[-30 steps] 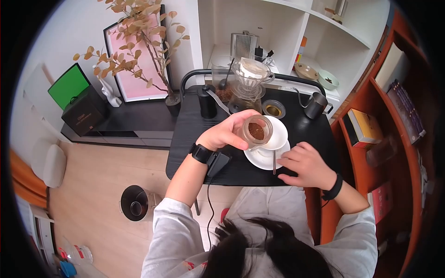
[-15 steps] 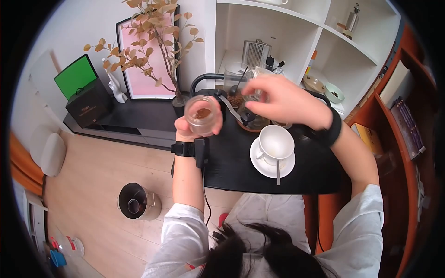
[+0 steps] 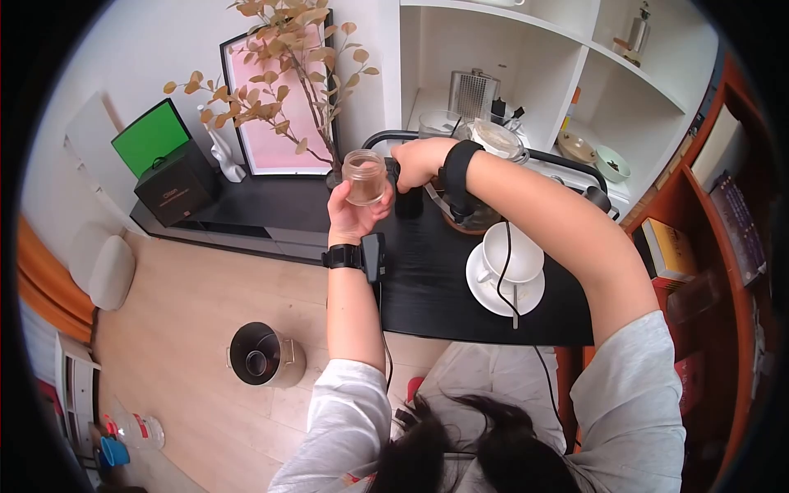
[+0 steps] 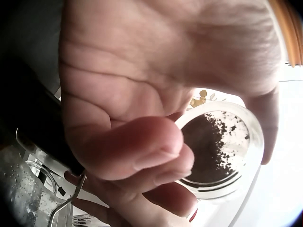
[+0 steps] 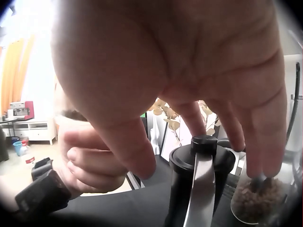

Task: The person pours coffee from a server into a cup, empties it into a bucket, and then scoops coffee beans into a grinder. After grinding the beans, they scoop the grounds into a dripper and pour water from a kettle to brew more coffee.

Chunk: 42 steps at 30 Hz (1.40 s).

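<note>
My left hand [image 3: 352, 215] grips a small glass jar [image 3: 364, 182] and holds it upright at the table's left side. Dark ground coffee [image 4: 203, 149] shows through the glass in the left wrist view. Reaching across to the far left of the table, my right hand [image 3: 419, 164] hovers around the top of a black hand grinder [image 3: 408, 204]. In the right wrist view, the grinder's lid knob [image 5: 204, 144] and metal crank [image 5: 201, 189] stand between the spread thumb and fingers. A white cup [image 3: 514, 253] sits on a saucer [image 3: 485, 300] with a spoon [image 3: 515, 308].
Behind the grinder stand a glass dripper with a paper filter [image 3: 496, 138] and a glass of brown pieces [image 5: 258, 201] holding a black spoon. A raised rail [image 3: 567, 163] edges the black table [image 3: 427, 287]. A cable hangs from my right wrist across the cup.
My left hand has carried the jar from over the cup leftward and raised it. From beside the spoon, my right hand has swung up and left past the dripper to the grinder.
</note>
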Each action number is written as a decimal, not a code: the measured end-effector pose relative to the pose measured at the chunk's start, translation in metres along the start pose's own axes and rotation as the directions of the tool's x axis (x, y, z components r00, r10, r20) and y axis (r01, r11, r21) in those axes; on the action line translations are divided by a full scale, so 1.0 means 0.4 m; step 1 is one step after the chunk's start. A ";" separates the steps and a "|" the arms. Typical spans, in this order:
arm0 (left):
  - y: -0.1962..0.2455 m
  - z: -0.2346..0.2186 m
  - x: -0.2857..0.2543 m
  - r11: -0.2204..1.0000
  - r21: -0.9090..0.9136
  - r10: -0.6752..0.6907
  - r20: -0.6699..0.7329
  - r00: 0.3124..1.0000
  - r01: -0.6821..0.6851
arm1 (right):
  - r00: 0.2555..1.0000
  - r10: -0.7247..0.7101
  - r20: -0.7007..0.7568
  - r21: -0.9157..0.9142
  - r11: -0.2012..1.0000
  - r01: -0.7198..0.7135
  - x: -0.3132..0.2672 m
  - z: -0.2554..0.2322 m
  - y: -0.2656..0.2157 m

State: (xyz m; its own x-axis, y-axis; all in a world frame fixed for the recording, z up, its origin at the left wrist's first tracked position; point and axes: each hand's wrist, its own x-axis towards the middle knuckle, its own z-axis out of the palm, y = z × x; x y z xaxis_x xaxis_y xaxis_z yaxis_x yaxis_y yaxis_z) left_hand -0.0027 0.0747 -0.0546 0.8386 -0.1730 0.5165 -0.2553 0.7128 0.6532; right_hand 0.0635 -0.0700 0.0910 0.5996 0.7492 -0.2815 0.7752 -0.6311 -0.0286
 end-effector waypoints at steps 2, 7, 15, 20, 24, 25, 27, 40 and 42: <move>-0.002 -0.006 0.001 1.000 -0.008 -0.005 0.005 1.000 0.006 | 1.000 0.003 -0.013 0.017 1.000 -0.002 0.014 0.008 0.009; -0.004 0.008 0.002 0.998 0.059 -0.006 -0.066 0.998 0.010 | 0.991 -0.027 -0.130 0.075 0.996 0.037 0.030 0.030 0.020; -0.016 0.055 0.035 0.877 0.409 0.459 -0.554 0.694 -0.254 | 0.945 -0.152 -0.288 0.176 0.962 0.208 -0.009 0.025 0.035; -0.020 0.036 0.039 0.811 0.537 0.575 -0.655 0.490 -0.233 | 0.911 -0.173 -0.373 0.271 0.919 0.285 -0.056 -0.012 0.045; -0.028 0.041 0.046 0.764 0.625 0.603 -0.601 0.525 -0.162 | 0.940 -0.136 -0.314 0.326 0.914 0.241 -0.160 -0.074 0.037; -0.033 0.039 0.047 0.750 0.647 0.599 -0.575 0.557 -0.137 | 0.930 -0.150 -0.337 0.323 0.909 0.264 -0.192 -0.086 0.039; -0.043 0.039 0.051 0.716 0.682 0.601 -0.497 0.626 -0.147 | 0.907 -0.178 -0.381 0.313 0.899 0.307 -0.255 -0.112 0.048; -0.106 0.208 0.064 0.615 0.777 0.286 -0.061 0.956 -0.135 | 0.833 -0.117 -0.541 0.257 0.920 0.296 -0.458 -0.191 0.145; -0.113 0.223 0.065 0.613 0.781 0.245 -0.043 0.969 -0.121 | 0.835 -0.134 -0.533 0.237 0.924 0.299 -0.464 -0.180 0.147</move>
State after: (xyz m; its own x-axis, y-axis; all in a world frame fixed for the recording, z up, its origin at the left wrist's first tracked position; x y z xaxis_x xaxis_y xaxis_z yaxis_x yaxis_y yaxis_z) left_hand -0.0123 -0.0227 -0.0215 0.7701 0.0361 0.6369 -0.6336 -0.0726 0.7702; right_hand 0.0122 -0.2316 0.2105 0.5032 0.8174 0.2804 0.8489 -0.4068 -0.3375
